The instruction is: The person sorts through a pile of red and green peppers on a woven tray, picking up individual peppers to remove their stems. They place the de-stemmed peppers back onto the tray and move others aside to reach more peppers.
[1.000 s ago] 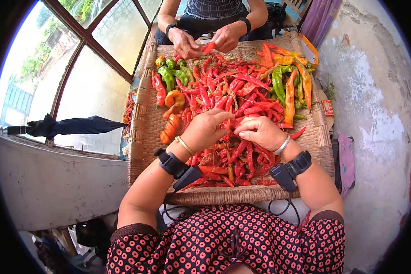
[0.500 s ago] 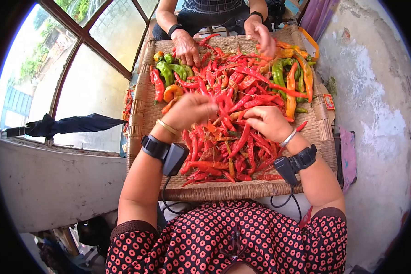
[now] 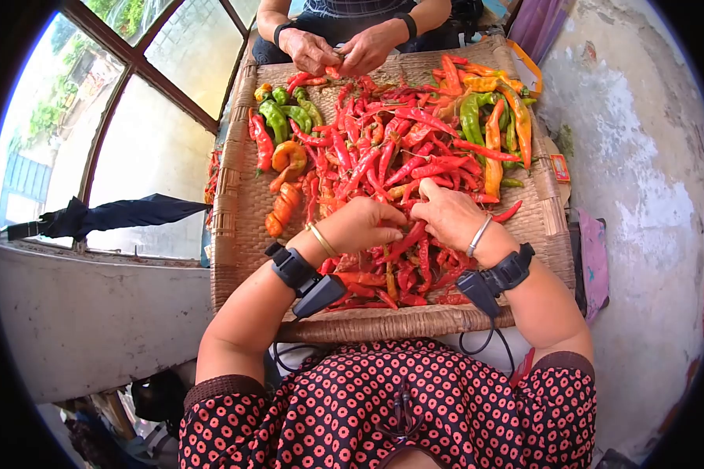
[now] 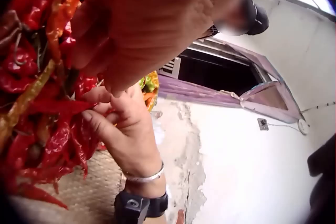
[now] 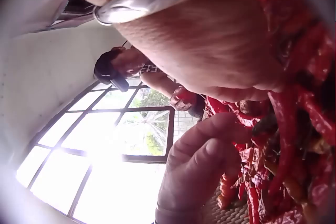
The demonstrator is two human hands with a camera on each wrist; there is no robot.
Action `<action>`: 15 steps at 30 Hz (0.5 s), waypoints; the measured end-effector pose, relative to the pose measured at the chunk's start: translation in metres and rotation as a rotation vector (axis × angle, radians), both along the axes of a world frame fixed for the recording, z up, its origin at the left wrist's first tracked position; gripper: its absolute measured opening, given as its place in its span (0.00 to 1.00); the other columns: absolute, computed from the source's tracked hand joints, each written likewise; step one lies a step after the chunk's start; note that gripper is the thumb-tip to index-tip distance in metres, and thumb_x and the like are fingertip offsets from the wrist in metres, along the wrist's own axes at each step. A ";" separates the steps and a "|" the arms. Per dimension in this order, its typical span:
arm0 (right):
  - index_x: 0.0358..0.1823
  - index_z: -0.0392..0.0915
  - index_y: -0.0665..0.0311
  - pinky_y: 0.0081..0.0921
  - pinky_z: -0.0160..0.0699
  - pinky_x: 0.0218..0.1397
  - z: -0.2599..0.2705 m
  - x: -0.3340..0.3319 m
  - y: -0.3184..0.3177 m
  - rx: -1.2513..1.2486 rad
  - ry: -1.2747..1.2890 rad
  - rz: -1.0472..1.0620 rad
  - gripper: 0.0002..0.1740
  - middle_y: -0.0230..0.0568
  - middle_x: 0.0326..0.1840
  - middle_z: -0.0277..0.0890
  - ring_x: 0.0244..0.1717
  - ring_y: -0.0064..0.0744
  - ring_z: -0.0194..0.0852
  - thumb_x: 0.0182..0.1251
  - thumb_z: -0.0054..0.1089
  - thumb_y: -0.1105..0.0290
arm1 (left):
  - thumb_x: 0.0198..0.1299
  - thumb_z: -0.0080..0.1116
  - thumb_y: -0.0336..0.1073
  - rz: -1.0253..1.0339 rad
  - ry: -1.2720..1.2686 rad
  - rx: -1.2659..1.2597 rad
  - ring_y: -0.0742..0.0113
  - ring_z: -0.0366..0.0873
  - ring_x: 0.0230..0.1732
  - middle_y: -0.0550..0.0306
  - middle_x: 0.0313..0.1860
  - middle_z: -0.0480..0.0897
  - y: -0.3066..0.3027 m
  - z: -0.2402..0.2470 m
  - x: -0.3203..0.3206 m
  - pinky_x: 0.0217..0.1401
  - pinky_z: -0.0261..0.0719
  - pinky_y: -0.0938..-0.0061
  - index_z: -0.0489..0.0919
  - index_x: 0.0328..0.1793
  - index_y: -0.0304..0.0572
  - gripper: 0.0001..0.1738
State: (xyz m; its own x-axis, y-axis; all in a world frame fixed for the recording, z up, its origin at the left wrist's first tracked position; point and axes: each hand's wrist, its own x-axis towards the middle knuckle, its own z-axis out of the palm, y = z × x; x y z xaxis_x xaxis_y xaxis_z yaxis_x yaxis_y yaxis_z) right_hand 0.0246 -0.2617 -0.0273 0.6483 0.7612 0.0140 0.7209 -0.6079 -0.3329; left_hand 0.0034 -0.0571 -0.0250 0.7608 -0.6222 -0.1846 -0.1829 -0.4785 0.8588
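Note:
Over the near part of a heap of red peppers (image 3: 426, 168), both hands meet at one long red pepper (image 3: 404, 244). The right hand (image 3: 455, 217) pinches this pepper (image 4: 63, 107) between thumb and fingers, as the left wrist view shows. The left hand (image 3: 360, 225) is close beside it, its fingers curled; in the right wrist view its fingertips (image 5: 244, 131) are at the dark stem end of the pepper (image 5: 286, 124). The palms hide part of the grip.
The heap lies on a woven tray (image 3: 235, 254). Green peppers (image 3: 274, 117) and orange ones (image 3: 282, 209) lie left, more green and orange (image 3: 493, 148) right. Across sits a person whose hands (image 3: 368, 48) hold a red pepper. A folded umbrella (image 3: 133, 215) is left.
The left hand has come back from the heap's left-middle toward the right hand. The person opposite has brought both hands together around a pepper. A long red pepper now lies over the right-side green ones.

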 end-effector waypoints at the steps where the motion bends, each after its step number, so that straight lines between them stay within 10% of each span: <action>1: 0.30 0.72 0.60 0.35 0.70 0.33 -0.001 -0.001 0.000 0.021 -0.017 0.003 0.12 0.43 0.36 0.60 0.34 0.44 0.69 0.40 0.60 0.76 | 0.52 0.57 0.32 -0.058 -0.018 0.042 0.72 0.77 0.37 0.55 0.36 0.80 -0.001 -0.002 -0.002 0.42 0.74 0.78 0.74 0.47 0.35 0.16; 12: 0.23 0.72 0.63 0.31 0.72 0.36 0.019 -0.002 0.007 0.335 0.030 -0.015 0.05 0.45 0.42 0.63 0.35 0.41 0.71 0.42 0.57 0.77 | 0.53 0.56 0.37 -0.062 -0.094 0.112 0.69 0.77 0.30 0.56 0.28 0.80 -0.005 0.012 -0.008 0.34 0.74 0.74 0.75 0.41 0.37 0.13; 15: 0.29 0.74 0.64 0.25 0.71 0.33 0.024 -0.002 0.007 0.507 0.150 0.029 0.07 0.40 0.40 0.63 0.31 0.33 0.71 0.44 0.57 0.77 | 0.53 0.55 0.36 -0.028 0.212 0.003 0.74 0.73 0.20 0.59 0.21 0.77 0.005 0.015 -0.002 0.24 0.72 0.79 0.77 0.35 0.36 0.10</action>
State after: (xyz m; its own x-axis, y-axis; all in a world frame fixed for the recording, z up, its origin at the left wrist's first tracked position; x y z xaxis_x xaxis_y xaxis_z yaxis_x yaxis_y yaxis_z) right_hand 0.0231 -0.2543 -0.0031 0.6506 0.7004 0.2936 0.6566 -0.3245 -0.6808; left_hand 0.0010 -0.0521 -0.0099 0.6873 -0.6415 -0.3406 -0.0117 -0.4786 0.8780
